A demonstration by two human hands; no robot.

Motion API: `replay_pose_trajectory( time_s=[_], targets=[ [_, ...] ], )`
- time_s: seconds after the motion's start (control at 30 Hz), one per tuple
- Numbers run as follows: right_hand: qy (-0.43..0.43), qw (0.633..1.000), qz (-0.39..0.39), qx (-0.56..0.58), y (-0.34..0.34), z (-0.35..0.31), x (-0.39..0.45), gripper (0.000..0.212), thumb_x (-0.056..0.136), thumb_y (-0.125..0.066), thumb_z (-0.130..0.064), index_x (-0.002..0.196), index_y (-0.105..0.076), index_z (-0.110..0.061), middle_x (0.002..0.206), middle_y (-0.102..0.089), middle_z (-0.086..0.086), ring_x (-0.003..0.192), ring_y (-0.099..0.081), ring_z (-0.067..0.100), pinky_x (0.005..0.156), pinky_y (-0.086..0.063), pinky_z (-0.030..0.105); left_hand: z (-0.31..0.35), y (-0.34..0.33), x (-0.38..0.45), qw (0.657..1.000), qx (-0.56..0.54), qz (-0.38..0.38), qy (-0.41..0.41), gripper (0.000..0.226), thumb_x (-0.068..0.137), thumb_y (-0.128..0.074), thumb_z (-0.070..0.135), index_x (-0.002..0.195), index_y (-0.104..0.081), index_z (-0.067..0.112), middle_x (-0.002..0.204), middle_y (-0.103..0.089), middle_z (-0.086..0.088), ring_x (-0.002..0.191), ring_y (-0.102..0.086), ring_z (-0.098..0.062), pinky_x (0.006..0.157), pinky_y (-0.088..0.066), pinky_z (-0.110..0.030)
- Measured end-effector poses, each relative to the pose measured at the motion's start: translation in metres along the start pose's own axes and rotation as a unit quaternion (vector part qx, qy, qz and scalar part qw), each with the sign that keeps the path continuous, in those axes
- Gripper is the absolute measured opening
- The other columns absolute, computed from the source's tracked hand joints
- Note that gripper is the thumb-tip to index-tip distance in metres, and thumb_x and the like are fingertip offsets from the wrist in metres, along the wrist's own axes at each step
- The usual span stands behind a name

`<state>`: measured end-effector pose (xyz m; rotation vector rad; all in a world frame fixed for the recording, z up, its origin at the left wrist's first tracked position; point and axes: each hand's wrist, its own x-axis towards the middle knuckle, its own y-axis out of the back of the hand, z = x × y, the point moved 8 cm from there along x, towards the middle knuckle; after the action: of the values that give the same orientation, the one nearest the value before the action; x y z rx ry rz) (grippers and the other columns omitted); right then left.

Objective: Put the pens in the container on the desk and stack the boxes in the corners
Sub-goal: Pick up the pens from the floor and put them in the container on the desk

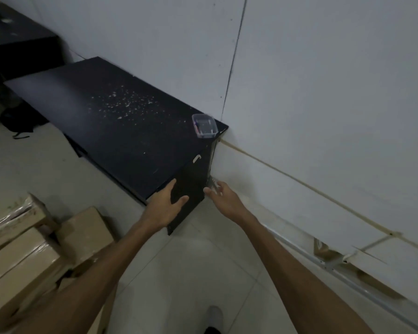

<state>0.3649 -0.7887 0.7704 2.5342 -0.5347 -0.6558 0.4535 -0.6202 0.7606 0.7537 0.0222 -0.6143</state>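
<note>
Since the pens belong in it, we begin at the container.
Container: one clear plastic container (204, 125) sits at the far right corner of the dark surface (121, 121), just beside the wall (323, 80); we judge it was set there to stay out of the way.
Pens: we see some inside the container, but they are too small for us to count.
Boxes: at least three brown cardboard boxes (24, 251) lie piled on the floor (198, 266) at our left, well apart from the container; we judge the stacking is not yet finished.
Left hand: our left hand (167, 204) rests on the near corner of the surface, thumb on the top edge and fingers spread on the side panel, likely to steady or shift it; its grip is wide and holds nothing.
Right hand: our right hand (222, 194) reaches toward the gap between the side panel and the wall, fingers loose, grip wide, holding nothing.
Specks: many pale specks (126, 102) dot the surface.
</note>
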Motion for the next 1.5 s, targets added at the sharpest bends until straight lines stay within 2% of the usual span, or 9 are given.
replay_pose_trajectory(
  time_s=[0.17, 0.27, 0.4, 0.63, 0.77, 1.0, 1.2, 1.4, 1.5],
  targets=[
    [-0.013, 1.000, -0.020, 0.020, -0.071, 0.017, -0.049, 0.076, 0.092, -0.055, -0.054, 0.151, -0.028, -0.014, 0.153, -0.037, 0.006, 0.140, -0.038, 0.026, 0.107, -0.035, 0.036, -0.078, 0.013, -0.071, 0.999, 0.043, 0.023, 0.012, 0.077, 0.093, -0.054, 0.049, 0.154, -0.023, 0.014, 0.156, -0.034, -0.008, 0.141, -0.037, -0.025, 0.114, -0.032, -0.039],
    [-0.014, 0.999, -0.042, 0.028, -0.105, 0.026, -0.072, 0.077, 0.094, -0.055, -0.049, 0.154, -0.022, -0.014, 0.158, -0.029, 0.009, 0.142, -0.035, 0.026, 0.109, -0.033, 0.035, -0.117, 0.018, -0.104, 0.999, 0.016, 0.030, 0.036, 0.075, 0.094, -0.056, 0.045, 0.154, -0.024, 0.012, 0.156, -0.033, -0.009, 0.142, -0.036, -0.025, 0.114, -0.029, -0.035],
    [-0.002, 0.997, -0.076, 0.004, -0.165, 0.045, -0.096, 0.077, 0.094, -0.056, -0.049, 0.153, -0.022, -0.013, 0.157, -0.031, 0.010, 0.142, -0.034, 0.025, 0.113, -0.031, 0.037, -0.181, 0.014, -0.151, 0.994, -0.033, 0.054, 0.088, 0.075, 0.092, -0.059, 0.044, 0.153, -0.027, 0.012, 0.155, -0.036, -0.009, 0.141, -0.037, -0.025, 0.114, -0.030, -0.036],
    [0.025, 0.987, -0.155, -0.015, -0.261, 0.096, -0.119, 0.076, 0.093, -0.057, -0.050, 0.152, -0.027, -0.013, 0.154, -0.036, 0.009, 0.139, -0.038, 0.021, 0.104, -0.029, 0.025, -0.276, -0.016, -0.219, 0.980, -0.066, 0.085, 0.166, 0.072, 0.092, -0.060, 0.042, 0.152, -0.030, 0.014, 0.151, -0.042, -0.007, 0.136, -0.044, -0.023, 0.109, -0.035, -0.031],
    [0.043, 0.981, -0.191, -0.017, -0.315, 0.134, -0.125, 0.072, 0.093, -0.057, -0.048, 0.151, -0.029, -0.015, 0.152, -0.039, 0.007, 0.135, -0.041, 0.020, 0.102, -0.033, 0.025, -0.333, -0.046, -0.253, 0.965, -0.081, 0.122, 0.218, 0.069, 0.091, -0.062, 0.041, 0.149, -0.036, 0.014, 0.147, -0.048, -0.006, 0.132, -0.048, -0.023, 0.106, -0.036, -0.030],
    [0.066, 0.964, -0.253, -0.035, -0.432, 0.235, -0.138, 0.067, 0.094, -0.058, -0.045, 0.150, -0.033, -0.016, 0.149, -0.043, 0.006, 0.133, -0.044, 0.020, 0.100, -0.034, 0.025, -0.455, -0.119, -0.312, 0.940, -0.108, 0.163, 0.281, 0.071, 0.089, -0.064, 0.045, 0.148, -0.038, 0.016, 0.144, -0.051, -0.007, 0.129, -0.050, -0.024, 0.108, -0.041, -0.038],
    [0.092, 0.952, -0.281, -0.077, -0.531, 0.328, -0.122, 0.065, 0.095, -0.059, -0.040, 0.149, -0.033, -0.015, 0.148, -0.044, 0.007, 0.133, -0.044, 0.021, 0.100, -0.034, 0.026, -0.568, -0.188, -0.333, 0.937, -0.105, 0.170, 0.288, 0.067, 0.092, -0.062, 0.041, 0.148, -0.036, 0.014, 0.147, -0.048, -0.010, 0.131, -0.049, -0.026, 0.107, -0.041, -0.039],
    [0.103, 0.947, -0.289, -0.097, -0.621, 0.421, -0.096, 0.060, 0.096, -0.059, -0.034, 0.147, -0.036, -0.014, 0.145, -0.047, 0.009, 0.131, -0.046, 0.023, 0.096, -0.034, 0.023, -0.685, -0.264, -0.343, 0.924, -0.125, 0.193, 0.305, 0.066, 0.090, -0.065, 0.039, 0.145, -0.040, 0.013, 0.141, -0.053, -0.011, 0.126, -0.053, -0.027, 0.104, -0.045, -0.042],
    [0.122, 0.941, -0.298, -0.105, -0.666, 0.465, -0.083, 0.059, 0.094, -0.061, -0.035, 0.145, -0.040, -0.014, 0.144, -0.049, 0.007, 0.131, -0.046, 0.021, 0.096, -0.034, 0.024, -0.746, -0.306, -0.341, 0.920, -0.144, 0.194, 0.308, 0.065, 0.089, -0.067, 0.031, 0.145, -0.040, 0.011, 0.139, -0.054, -0.011, 0.127, -0.052, -0.028, 0.102, -0.047, -0.041]
  ],
)
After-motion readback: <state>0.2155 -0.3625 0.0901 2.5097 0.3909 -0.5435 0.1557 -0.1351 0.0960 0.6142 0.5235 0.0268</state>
